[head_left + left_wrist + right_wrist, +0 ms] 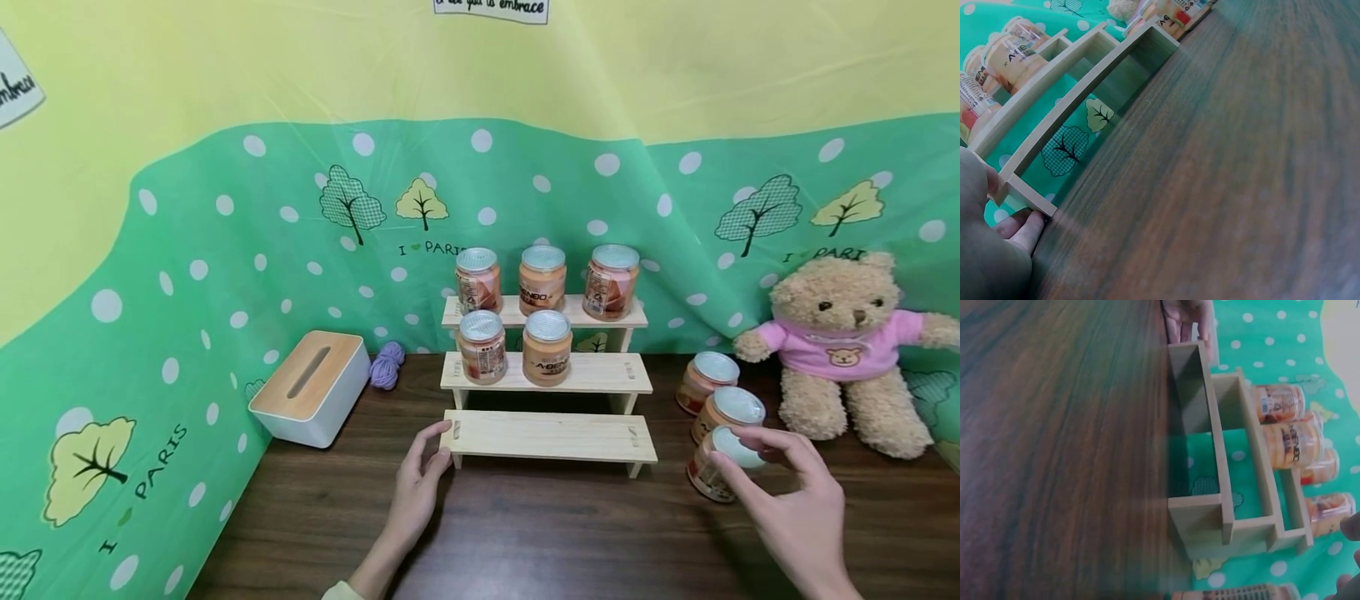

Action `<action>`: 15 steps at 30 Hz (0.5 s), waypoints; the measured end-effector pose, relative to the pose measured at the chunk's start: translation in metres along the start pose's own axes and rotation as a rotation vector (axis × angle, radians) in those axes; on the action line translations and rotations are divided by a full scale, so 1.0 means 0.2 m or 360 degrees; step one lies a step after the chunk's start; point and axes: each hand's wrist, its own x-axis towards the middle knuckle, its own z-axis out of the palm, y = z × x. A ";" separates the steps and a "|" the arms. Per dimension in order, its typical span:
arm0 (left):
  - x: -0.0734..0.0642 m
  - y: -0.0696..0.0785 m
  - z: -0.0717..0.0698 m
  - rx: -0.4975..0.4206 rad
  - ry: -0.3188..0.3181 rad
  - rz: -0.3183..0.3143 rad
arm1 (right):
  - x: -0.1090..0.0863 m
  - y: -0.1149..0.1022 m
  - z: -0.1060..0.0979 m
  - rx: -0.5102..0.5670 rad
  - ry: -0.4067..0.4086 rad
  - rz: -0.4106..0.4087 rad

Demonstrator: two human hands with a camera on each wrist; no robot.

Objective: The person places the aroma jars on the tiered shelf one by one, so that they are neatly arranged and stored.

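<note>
My left hand (417, 483) grips the left end of the lowest step of a three-tier wooden display stand (551, 435), thumb at the front. In the left wrist view its fingers (1025, 228) curl at the stand's leg. On the right, my right hand (798, 500) reaches over the front jar (708, 475), thumb and index finger spread across its silvery lid. Its fingers (1350, 528) show at the edge of the right wrist view, apart from that jar (1235, 594). Two more jars, a middle one (727, 412) and a rear one (705, 379), stand in line behind.
Three jars (542, 282) stand on the top step and two (547, 350) on the middle step. A teddy bear (843, 350) sits at the right. A wood-topped tissue box (311, 387) and purple yarn (386, 367) lie left on the dark table (525, 533).
</note>
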 end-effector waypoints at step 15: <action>0.00 -0.04 -0.01 -0.0023 -0.0016 0.0177 | 0.00 0.13 -0.02 -0.0314 -0.0034 0.0258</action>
